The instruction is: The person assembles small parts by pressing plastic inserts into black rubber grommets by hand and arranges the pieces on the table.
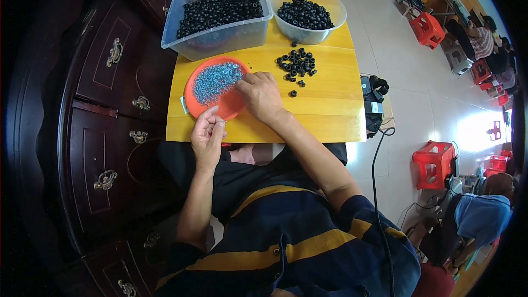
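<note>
1. Right hand (261,96): fingers reach into the orange tray (234,107) of small blue pieces (215,81); whether they pinch one cannot be told.
2. Left hand (208,136), at the near bench (324,115) edge: fingers loosely curled, contents unclear.
3. Judged step: picking pieces; black rings (297,64) lie right of the tray.

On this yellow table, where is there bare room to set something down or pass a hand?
The widest bare patch is the table front right, between the loose black rings and the near edge. A thin strip runs left of the orange plate. The back is crowded by the clear bin and round bowl; both hands occupy the plate's near side.
</note>
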Demonstrator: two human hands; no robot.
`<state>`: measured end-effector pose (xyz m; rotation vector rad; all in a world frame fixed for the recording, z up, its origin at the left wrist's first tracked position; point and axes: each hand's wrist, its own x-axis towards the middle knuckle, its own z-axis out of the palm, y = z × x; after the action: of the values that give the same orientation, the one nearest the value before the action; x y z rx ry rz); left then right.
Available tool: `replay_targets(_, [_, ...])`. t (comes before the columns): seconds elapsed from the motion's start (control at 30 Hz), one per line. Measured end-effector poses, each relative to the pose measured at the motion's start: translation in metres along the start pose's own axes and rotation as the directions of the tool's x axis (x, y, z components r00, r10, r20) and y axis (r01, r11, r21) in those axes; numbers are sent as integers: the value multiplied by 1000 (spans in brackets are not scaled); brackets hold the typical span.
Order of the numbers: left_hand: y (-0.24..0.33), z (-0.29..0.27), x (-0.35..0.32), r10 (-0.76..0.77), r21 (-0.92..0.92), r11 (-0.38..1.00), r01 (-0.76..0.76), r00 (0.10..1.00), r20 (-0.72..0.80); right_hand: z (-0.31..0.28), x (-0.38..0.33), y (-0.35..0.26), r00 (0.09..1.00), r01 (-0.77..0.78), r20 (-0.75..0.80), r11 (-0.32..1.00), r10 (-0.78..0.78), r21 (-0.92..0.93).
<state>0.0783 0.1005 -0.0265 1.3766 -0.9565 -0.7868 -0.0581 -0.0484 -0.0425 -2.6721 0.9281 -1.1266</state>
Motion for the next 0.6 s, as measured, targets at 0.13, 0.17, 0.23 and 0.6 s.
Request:
replay_targets(0.13, [-2, -3, -5, -3, -8, 1000, 3, 1000, 13, -31, -18, 14, 989, -88, -107, 989, 101, 117])
replay_targets(0.17, [-2, -2, -7, -2, 0, 1000, 2, 1000, 14, -41, -24, 18, 981, -131, -123, 978, 151, 161])
replay_targets(0.23, [-4, 1, -10, 1, -34, 999, 1, 999, 48, -63, -39, 27, 965, -215, -123, 968, 230, 128])
replay_targets(0.6, [-5, 40, -19, 64, 28, 997, -73, 970, 235, -70, -79, 50, 886, -463, 35, 886, 463, -14])
